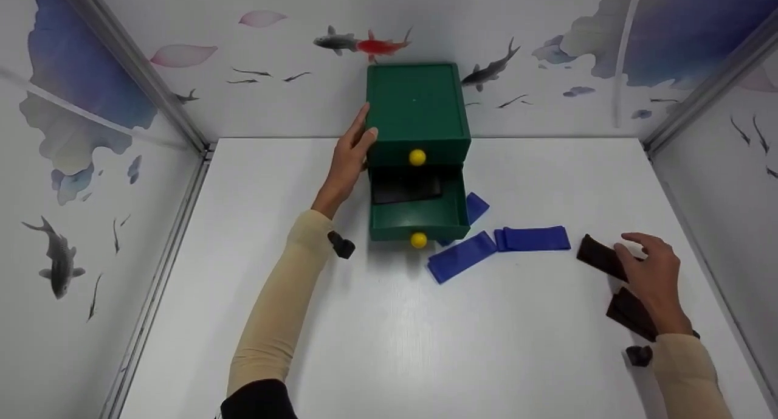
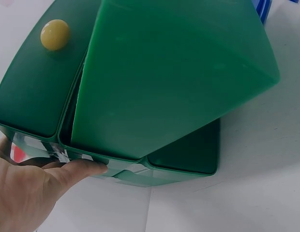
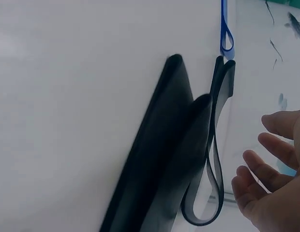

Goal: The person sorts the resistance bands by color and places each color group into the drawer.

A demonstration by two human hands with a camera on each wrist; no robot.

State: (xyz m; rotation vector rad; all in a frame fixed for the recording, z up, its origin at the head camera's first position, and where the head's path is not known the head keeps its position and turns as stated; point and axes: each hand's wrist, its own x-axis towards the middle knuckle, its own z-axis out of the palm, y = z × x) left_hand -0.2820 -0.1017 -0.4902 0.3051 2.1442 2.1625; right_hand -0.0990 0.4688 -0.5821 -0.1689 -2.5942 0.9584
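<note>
Dark strip (image 1: 598,256) diagonal, far end leftward

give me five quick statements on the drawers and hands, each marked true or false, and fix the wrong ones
1. The left hand touches the side of the green box. True.
2. Every drawer is shut. False: one drawer is pulled out.
3. A black piece lies inside the pulled-out drawer. True.
4. Both visible knobs are yellow. True.
5. The right hand pinches a knob. False: it holds nothing, close to the black strips.
</note>
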